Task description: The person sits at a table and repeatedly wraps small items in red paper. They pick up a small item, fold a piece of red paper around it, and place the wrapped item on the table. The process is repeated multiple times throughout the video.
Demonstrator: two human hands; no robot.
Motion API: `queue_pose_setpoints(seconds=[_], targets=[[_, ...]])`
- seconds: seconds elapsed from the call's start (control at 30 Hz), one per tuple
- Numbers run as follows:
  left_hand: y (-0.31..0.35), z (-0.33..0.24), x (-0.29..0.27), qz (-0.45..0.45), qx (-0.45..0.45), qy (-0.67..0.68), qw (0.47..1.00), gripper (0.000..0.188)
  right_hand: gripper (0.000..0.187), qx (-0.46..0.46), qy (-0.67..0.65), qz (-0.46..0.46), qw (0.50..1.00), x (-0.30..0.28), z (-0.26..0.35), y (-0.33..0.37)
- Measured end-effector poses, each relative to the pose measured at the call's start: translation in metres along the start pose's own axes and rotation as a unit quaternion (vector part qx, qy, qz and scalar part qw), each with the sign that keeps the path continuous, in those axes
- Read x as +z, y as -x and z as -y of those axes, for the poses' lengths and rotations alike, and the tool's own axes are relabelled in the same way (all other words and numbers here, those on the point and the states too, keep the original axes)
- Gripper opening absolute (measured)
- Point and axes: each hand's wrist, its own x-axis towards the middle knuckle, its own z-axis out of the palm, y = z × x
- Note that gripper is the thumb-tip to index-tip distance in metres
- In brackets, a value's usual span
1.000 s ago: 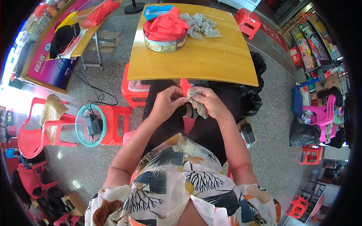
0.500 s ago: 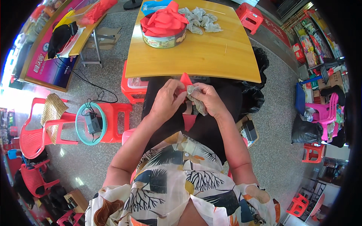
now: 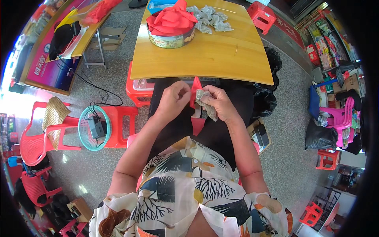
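Above my lap, just in front of the table's near edge, my right hand [image 3: 219,103] pinches a small grey-green pouch [image 3: 207,104] of thin, crumpled material. Against the pouch's left side stands a pointed piece of red fabric [image 3: 196,91]. My left hand [image 3: 173,99] is beside the red piece with its fingers curled and thumb pressed in; whatever is in them, if anything, is hidden. On the table, a round tin [image 3: 171,41] is heaped with red fabric pieces [image 3: 172,20]. Several similar grey-green pouches [image 3: 211,19] lie to its right.
The yellow wooden table [image 3: 205,59] spans the front. A blue container [image 3: 161,5] is behind the tin. Left of me, a turquoise basket [image 3: 83,128] with a black device rests on a red stool [image 3: 120,126]. Black plastic bags [image 3: 263,102] sit right of my legs.
My left hand has drawn slightly left, away from the pouch, and its fingers have curled in. The red piece now shows more fully. My right hand keeps its hold on the pouch.
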Motion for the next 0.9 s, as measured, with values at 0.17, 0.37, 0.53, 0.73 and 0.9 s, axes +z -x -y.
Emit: queue_pose_setpoints(seconds=[0.17, 0.37, 0.53, 0.73, 0.9], targets=[[0.002, 0.004, 0.002, 0.001, 0.043, 0.024, 0.999, 0.008, 0.014, -0.053, 0.111, -0.038, 0.992, 0.006, -0.004, -0.003], [0.007, -0.008, 0.003, 0.002, 0.159, -0.044, 0.986, 0.008, 0.016, -0.054, 0.152, -0.067, 0.985, 0.001, -0.011, -0.008], [0.016, -0.007, 0.012, -0.003, 0.179, -0.093, 0.979, 0.009, 0.015, -0.115, 0.098, -0.146, 0.978, 0.013, -0.021, -0.008], [0.023, 0.004, 0.026, 0.011, 0.164, -0.089, 0.982, 0.008, 0.014, -0.070, -0.155, -0.158, 0.973, 0.021, -0.030, -0.007], [0.025, 0.016, 0.015, -0.051, 0.025, 0.008, 0.998, 0.010, 0.012, -0.047, -0.148, -0.089, 0.984, 0.013, -0.026, -0.009]])
